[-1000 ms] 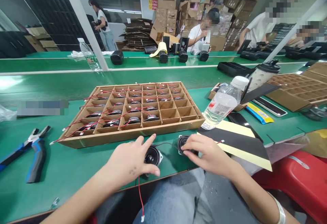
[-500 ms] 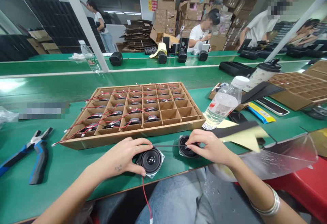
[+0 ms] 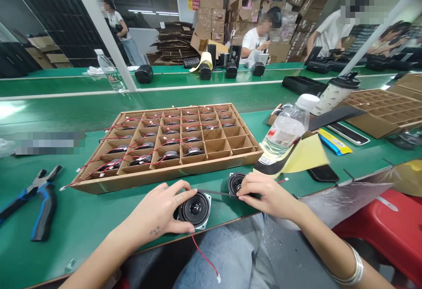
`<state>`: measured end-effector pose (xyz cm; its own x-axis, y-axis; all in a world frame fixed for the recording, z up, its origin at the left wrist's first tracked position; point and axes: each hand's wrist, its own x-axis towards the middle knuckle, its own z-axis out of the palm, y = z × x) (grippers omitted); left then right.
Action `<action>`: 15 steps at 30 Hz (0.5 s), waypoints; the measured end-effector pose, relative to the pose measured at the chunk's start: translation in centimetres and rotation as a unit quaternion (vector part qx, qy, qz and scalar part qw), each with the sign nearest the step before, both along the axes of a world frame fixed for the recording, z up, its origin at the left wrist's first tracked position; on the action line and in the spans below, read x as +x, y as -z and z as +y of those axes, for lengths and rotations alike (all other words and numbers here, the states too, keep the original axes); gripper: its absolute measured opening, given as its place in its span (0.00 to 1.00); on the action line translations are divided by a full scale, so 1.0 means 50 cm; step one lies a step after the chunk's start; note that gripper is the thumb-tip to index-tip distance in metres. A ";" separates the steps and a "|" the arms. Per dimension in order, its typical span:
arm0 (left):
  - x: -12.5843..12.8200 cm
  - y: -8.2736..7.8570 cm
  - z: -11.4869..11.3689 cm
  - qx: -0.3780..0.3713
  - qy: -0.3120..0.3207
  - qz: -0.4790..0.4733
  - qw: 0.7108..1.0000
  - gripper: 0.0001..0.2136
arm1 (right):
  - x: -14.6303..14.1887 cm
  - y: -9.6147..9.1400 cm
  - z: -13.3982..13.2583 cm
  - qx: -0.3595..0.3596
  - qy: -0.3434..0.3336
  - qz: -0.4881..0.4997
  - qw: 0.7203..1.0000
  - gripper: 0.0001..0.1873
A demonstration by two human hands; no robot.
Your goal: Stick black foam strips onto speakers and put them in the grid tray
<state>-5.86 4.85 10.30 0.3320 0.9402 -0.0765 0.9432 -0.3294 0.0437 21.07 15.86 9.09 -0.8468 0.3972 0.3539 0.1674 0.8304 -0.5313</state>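
My left hand [image 3: 168, 212] grips a round black speaker [image 3: 195, 209] with a square metal frame, its thumb at the near edge and its index finger at the far edge. A red wire [image 3: 207, 259] with a white plug hangs from this speaker over the table edge. A thin black strip [image 3: 216, 192] stretches from my left index fingertip to my right hand [image 3: 263, 194], whose thumb and fingers are pinched on its other end. Just behind those fingers lies a second speaker [image 3: 234, 183], partly covered by them.
A divided cardboard tray [image 3: 198, 162] with several wired speakers stands behind my hands. Pliers [image 3: 42, 196] lie at left. On the right are a water bottle [image 3: 286, 126], yellow backing paper [image 3: 308, 155], a dark phone [image 3: 323, 173] and a red stool [image 3: 392, 218]. Several people work beyond the bench.
The black strip has gone from taut to slightly slanted and slack between my hands. The yellow paper has dropped toward the bottle, and the hanging red wire has swung right.
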 end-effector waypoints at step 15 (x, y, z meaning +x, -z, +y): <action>0.027 -0.011 -0.014 0.020 -0.008 0.060 0.998 0.28 | -0.006 0.012 -0.041 0.052 -0.017 -0.021 0.998 0.09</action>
